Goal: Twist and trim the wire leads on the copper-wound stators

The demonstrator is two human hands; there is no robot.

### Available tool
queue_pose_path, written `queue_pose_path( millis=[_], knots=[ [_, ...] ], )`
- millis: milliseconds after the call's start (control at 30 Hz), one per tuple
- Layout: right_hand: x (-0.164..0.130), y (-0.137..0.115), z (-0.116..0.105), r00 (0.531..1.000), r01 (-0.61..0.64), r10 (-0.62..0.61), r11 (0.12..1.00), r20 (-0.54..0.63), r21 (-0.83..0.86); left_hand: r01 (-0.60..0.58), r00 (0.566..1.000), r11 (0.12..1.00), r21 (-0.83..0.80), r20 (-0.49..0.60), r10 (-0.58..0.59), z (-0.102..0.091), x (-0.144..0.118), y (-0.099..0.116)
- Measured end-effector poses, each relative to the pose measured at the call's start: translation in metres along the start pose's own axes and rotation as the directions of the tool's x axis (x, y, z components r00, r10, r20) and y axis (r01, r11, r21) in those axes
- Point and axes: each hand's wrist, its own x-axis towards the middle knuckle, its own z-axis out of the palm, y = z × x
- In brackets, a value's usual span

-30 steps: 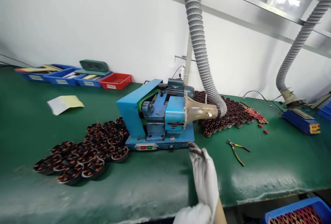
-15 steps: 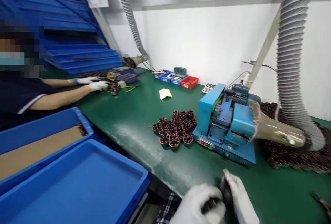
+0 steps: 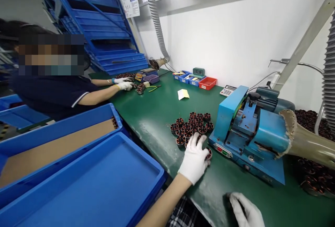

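Co-worker (image 3: 54, 92) was at far left, beyond two blue trays, lined tray (image 3: 70, 125) and front tray (image 3: 86, 185). Co-worker's hands (image 3: 125, 85), gloved, were at far coils (image 3: 140, 88) on the green surface (image 3: 154, 104), just beside pliers (image 3: 154, 88). Further right, paper (image 3: 183, 94) lay on its own, with bins (image 3: 193, 78) behind it. Coils (image 3: 193, 125), copper-wound, stood grouped on the surface between front tray and machine (image 3: 235, 132), packed close. Left hand (image 3: 193, 159), gloved, lay over the near side of this group, fingers spread; near coil (image 3: 208, 154) sat between forefinger and thumb, though could not tell whether these pinched it. Risks, as judged: tight packing could let one dragged coil tip or shift its neighbours; fine strands off the group could snag on a finger. Machine stood just right of the coils, switches (image 3: 221, 151) on its near side; given so small a gap, a stray knuckle could press one. Right hand (image 3: 246, 209), gloved, was at the surface's near edge, well apart from the left, fingers curled; could not tell whether it held anything. A slack grip there could drop a part over the edge. Heap (image 3: 314, 183) of similar parts lay far right, around nozzle (image 3: 311, 143).
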Motion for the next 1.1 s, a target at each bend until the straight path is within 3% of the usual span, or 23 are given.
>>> queue_pose_path(
  millis=[133,233,333,467,567,667,733,800,833,867,900,967,1000,1067,1100],
  knots=[
    [-0.002,-0.012,0.002,0.986,-0.052,0.104,0.937,-0.132,0.346,-0.124,0.99,0.957,-0.262,0.038,0.138,0.01,-0.048,0.036],
    [0.002,-0.022,0.001,0.975,-0.007,0.075,0.95,-0.208,0.311,-0.055,0.998,0.923,-0.381,-0.01,0.056,0.022,-0.073,0.053],
    [0.008,-0.031,-0.004,0.976,0.029,0.014,0.981,-0.219,0.193,0.05,0.999,0.908,-0.415,0.037,-0.039,0.031,-0.07,0.056],
    [0.013,-0.043,-0.002,0.99,0.065,-0.042,0.982,-0.132,0.178,0.004,0.978,0.848,-0.529,0.181,0.108,0.028,-0.046,0.055],
    [0.013,-0.048,0.005,0.982,0.033,0.02,0.961,-0.187,0.276,0.002,0.965,0.8,-0.6,0.212,0.156,0.024,-0.037,0.059],
    [0.013,-0.052,-0.003,0.92,0.018,0.22,0.803,-0.324,0.596,0.038,0.966,0.788,-0.615,0.226,0.13,0.023,-0.039,0.064],
    [0.013,-0.056,-0.022,0.857,0.151,0.292,0.647,-0.425,0.748,0.059,0.966,0.799,-0.598,0.237,0.105,0.023,-0.041,0.067],
    [0.01,-0.059,-0.043,0.775,0.316,0.305,0.57,-0.553,0.758,0.081,0.97,0.817,-0.57,0.234,0.068,0.021,-0.043,0.068],
    [0.008,-0.059,-0.051,0.746,0.339,0.306,0.59,-0.591,0.733,0.079,0.972,0.82,-0.566,0.226,0.063,0.019,-0.043,0.067],
    [0.004,-0.059,-0.056,0.752,0.29,0.297,0.652,-0.588,0.7,0.063,0.973,0.817,-0.573,0.217,0.077,0.018,-0.043,0.066],
    [0.0,-0.058,-0.058,0.787,0.198,0.278,0.732,-0.551,0.652,0.033,0.971,0.807,-0.59,0.211,0.114,0.017,-0.043,0.064],
    [-0.009,-0.053,-0.051,0.912,-0.005,0.188,0.894,-0.364,0.448,-0.039,0.95,0.771,-0.635,0.215,0.225,0.017,-0.043,0.058],
    [-0.012,-0.051,-0.044,0.961,-0.042,0.124,0.949,-0.248,0.312,-0.065,0.936,0.755,-0.653,0.223,0.274,0.017,-0.043,0.055],
    [-0.017,-0.045,-0.029,0.996,0.027,-0.018,0.994,-0.086,0.102,-0.084,0.913,0.741,-0.667,0.247,0.326,0.02,-0.044,0.051],
    [-0.019,-0.043,-0.022,0.995,0.074,-0.072,0.996,-0.063,0.039,-0.08,0.911,0.744,-0.663,0.254,0.325,0.022,-0.045,0.05]
  ],
)
